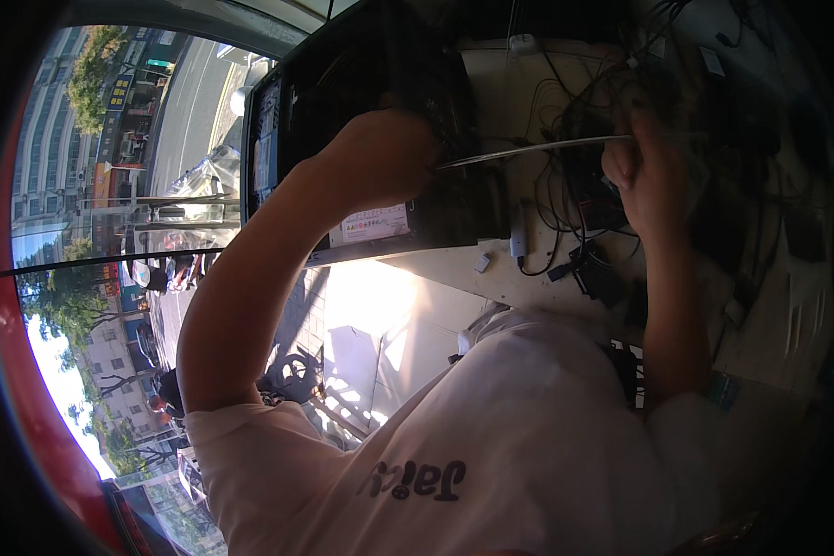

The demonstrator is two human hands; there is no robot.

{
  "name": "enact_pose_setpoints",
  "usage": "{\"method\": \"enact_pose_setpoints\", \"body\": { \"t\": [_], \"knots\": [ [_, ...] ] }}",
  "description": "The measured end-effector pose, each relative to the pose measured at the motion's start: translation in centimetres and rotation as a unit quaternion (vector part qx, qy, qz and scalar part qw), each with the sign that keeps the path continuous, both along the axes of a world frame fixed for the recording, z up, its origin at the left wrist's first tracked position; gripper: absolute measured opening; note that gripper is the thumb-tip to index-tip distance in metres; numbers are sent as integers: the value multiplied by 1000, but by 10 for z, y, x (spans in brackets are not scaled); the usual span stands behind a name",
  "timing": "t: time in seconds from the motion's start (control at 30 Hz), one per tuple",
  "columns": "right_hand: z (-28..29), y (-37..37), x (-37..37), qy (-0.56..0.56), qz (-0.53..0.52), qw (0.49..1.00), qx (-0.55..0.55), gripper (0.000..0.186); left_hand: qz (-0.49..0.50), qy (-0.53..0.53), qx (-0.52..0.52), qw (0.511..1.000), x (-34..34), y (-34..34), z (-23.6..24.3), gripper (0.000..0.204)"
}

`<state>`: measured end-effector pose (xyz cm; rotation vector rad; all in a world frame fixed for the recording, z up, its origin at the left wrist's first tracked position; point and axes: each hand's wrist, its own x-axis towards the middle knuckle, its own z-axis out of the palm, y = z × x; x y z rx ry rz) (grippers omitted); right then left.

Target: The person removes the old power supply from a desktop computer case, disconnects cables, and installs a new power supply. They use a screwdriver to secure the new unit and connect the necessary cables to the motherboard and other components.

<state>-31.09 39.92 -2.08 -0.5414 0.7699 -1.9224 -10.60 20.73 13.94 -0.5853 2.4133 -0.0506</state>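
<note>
A thin pale cable (537,146) stretches in a slight arc between my two hands. My right hand (641,171) is closed around it, thumb side up, and a faint stretch runs on past the fingers to the right. At the left end, the cable meets my left hand (394,153), which has a curled, closed outline; its fingertips are lost in shadow. That hand is over a large black boxy device (338,88). A white label (375,224) with small coloured marks is on the device's near side, below my left wrist.
Tangled dark cables (565,120) lie on the pale worktop (496,102) below and beside my right hand. A white stick-shaped adapter (518,236), a small grey block (483,263) and black plugs (593,273) sit near its front edge. A glass window (111,213) faces a street at left.
</note>
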Motion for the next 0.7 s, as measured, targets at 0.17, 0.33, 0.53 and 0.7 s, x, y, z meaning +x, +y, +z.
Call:
{"method": "enact_pose_setpoints", "body": {
  "t": [0.17,0.33,0.53,0.7],
  "knots": [
    [5,1,6,26,-59,998,28,23,-26,2,-19,999,-4,2,-3,15],
    [7,10,6,39,-67,993,85,27,-52,-11,-30,998,-4,3,-7,13],
    [4,68,23,47,-109,986,115,31,-130,51,-7,990,-4,1,-8,11],
    [11,82,48,36,-118,991,57,31,196,293,250,902,15,7,15,19]
  ]
}}
